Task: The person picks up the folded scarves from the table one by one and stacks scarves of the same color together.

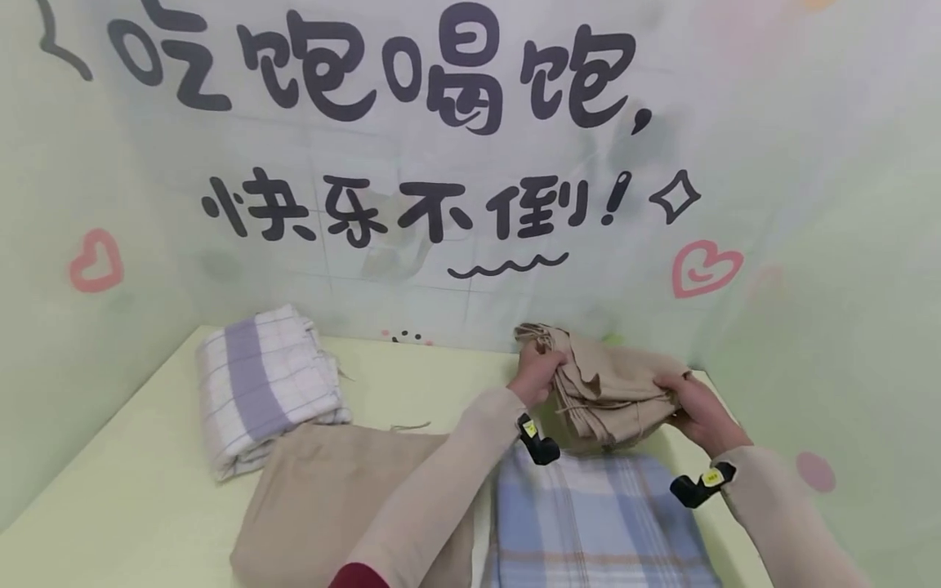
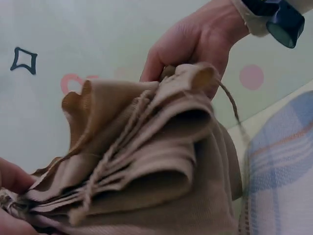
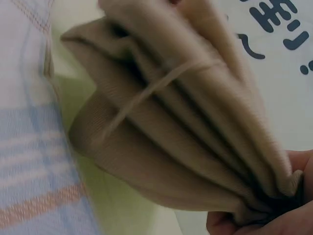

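Both hands hold a folded brown cloth (image 1: 617, 380) with tassel cords, raised over the back right of the table. My left hand (image 1: 537, 371) pinches its left end, where the layers bunch together. At the other end my right hand (image 1: 702, 408) grips the gathered layers, thumb on top. In the left wrist view the stacked folds of the brown cloth (image 2: 146, 161) and a twisted cord (image 2: 110, 156) show between the hands. Just in front lies a blue and white plaid cloth (image 1: 588, 514), close below the held one.
A larger brown cloth (image 1: 323, 490) lies folded at the front middle, partly behind my left forearm. Further left, a white checked cloth with a purple stripe (image 1: 257, 384) sits folded on the pale yellow table (image 1: 118, 482). Printed curtain walls (image 1: 412, 302) enclose the back and sides.
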Available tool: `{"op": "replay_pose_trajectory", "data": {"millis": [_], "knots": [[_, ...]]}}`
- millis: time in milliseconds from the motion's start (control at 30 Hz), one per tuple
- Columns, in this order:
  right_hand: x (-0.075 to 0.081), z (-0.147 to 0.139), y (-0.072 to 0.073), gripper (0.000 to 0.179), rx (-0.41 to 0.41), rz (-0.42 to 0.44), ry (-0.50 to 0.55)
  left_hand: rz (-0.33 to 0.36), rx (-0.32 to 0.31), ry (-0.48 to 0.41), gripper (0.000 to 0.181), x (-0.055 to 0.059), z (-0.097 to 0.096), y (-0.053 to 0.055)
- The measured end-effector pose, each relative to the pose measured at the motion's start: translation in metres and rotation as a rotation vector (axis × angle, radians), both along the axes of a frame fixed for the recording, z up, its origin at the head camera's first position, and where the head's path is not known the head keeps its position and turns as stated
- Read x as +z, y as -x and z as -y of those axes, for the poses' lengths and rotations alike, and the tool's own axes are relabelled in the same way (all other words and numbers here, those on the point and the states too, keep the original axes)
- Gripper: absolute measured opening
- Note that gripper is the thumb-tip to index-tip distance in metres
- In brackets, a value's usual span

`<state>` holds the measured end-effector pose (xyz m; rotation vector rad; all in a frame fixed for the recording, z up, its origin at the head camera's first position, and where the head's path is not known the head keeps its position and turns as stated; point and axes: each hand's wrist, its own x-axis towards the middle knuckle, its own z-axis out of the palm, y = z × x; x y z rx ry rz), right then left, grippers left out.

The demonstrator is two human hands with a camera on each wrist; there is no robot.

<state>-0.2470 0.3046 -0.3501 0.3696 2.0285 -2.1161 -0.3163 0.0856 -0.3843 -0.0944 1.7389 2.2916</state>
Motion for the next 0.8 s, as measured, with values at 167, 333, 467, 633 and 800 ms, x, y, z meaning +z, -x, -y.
{"op": "replay_pose_trajectory", "data": {"millis": [167, 333, 467, 633, 800], "knots": [[0.01, 0.011, 0.001, 0.038, -0.016, -0.024, 0.016, -0.044, 0.051, 0.016, 0.026, 0.019, 0.012, -0.009], [0.014, 0.029, 0.003, 0.069, -0.028, -0.027, -0.011, -0.05, 0.118, -0.045, 0.026, 0.022, 0.028, -0.022], [0.015, 0.042, 0.006, 0.069, 0.0, -0.044, -0.032, -0.021, 0.184, -0.091, 0.032, 0.018, 0.042, -0.033], [0.015, 0.059, 0.011, 0.068, 0.052, -0.058, -0.065, -0.019, 0.25, -0.126, 0.05, 0.015, 0.06, -0.05], [0.013, 0.08, 0.016, 0.073, 0.092, -0.059, -0.065, -0.04, 0.295, -0.186, 0.068, 0.012, 0.081, -0.063]]}}
